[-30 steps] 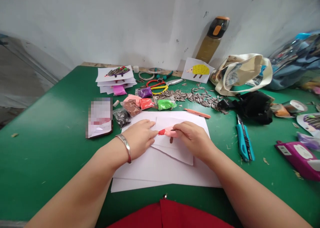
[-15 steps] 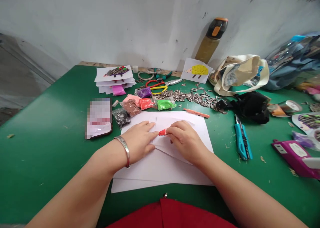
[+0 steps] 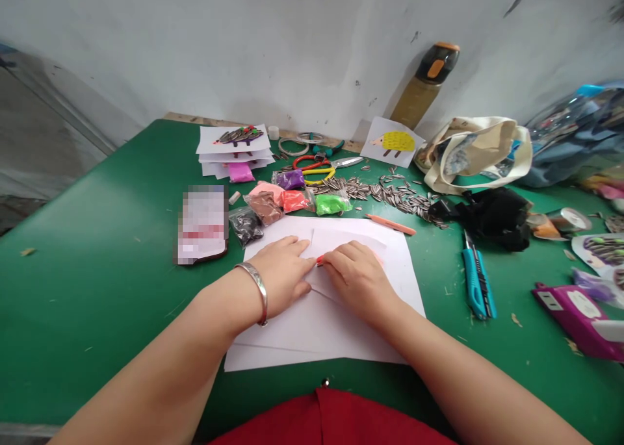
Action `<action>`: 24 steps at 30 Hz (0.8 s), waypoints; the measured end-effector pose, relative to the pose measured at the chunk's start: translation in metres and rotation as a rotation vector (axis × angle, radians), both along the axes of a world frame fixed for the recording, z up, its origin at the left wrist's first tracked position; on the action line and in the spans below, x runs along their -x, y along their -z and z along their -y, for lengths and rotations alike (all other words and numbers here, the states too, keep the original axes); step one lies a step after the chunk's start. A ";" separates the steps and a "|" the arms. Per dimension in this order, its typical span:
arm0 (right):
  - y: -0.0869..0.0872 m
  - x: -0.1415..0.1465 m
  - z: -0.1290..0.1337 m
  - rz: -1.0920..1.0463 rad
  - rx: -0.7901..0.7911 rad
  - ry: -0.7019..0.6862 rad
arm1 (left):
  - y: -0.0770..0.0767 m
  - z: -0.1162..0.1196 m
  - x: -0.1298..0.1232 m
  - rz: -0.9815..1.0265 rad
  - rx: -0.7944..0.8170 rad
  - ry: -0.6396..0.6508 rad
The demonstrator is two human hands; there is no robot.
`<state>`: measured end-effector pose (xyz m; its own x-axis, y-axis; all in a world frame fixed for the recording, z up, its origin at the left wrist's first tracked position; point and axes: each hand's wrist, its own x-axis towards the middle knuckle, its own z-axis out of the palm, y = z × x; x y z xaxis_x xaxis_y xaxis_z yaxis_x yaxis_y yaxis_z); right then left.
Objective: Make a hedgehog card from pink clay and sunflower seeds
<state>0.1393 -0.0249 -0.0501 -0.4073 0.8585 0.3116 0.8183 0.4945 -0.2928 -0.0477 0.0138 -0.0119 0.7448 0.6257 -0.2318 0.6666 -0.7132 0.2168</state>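
Observation:
My left hand, with a silver bangle at the wrist, lies flat with fingers spread on a small white paper. That paper rests on larger white sheets. My right hand is closed over the small paper, its fingertips bunched close to my left index fingertip. A bit of red shows at those fingertips. Whatever the fingers pinch is hidden beneath them, and I cannot make it out. An orange-pink pen lies at the sheets' upper right edge.
Bags of coloured clay, scissors and scattered sunflower seeds lie behind the paper. A phone is at left. To the right are a blue utility knife, a tote bag and a bottle.
My right hand has shifted left over the red patch, which is now mostly covered. My left hand stays on the paper. The whole view has swung slightly.

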 end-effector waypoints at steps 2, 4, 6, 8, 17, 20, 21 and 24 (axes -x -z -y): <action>0.001 0.000 -0.001 0.005 -0.009 0.006 | 0.000 0.000 0.000 0.006 -0.006 0.001; 0.001 0.000 -0.001 0.007 -0.014 0.013 | 0.000 0.000 0.000 0.002 -0.012 0.003; 0.001 0.000 -0.002 0.007 -0.017 0.016 | 0.000 0.000 0.000 -0.004 -0.013 0.007; 0.001 0.000 -0.001 -0.002 -0.021 0.011 | 0.000 0.000 0.000 -0.009 -0.011 0.008; 0.001 0.000 0.000 0.008 0.004 0.011 | -0.002 0.000 0.000 0.002 0.000 0.005; 0.000 0.000 0.000 -0.001 0.003 0.012 | -0.002 0.001 0.000 0.007 0.005 0.005; 0.000 0.000 0.001 -0.004 0.004 0.008 | -0.002 0.001 0.000 0.010 0.006 0.005; -0.001 0.000 0.000 -0.001 0.001 0.002 | -0.002 0.001 0.000 0.009 0.006 0.005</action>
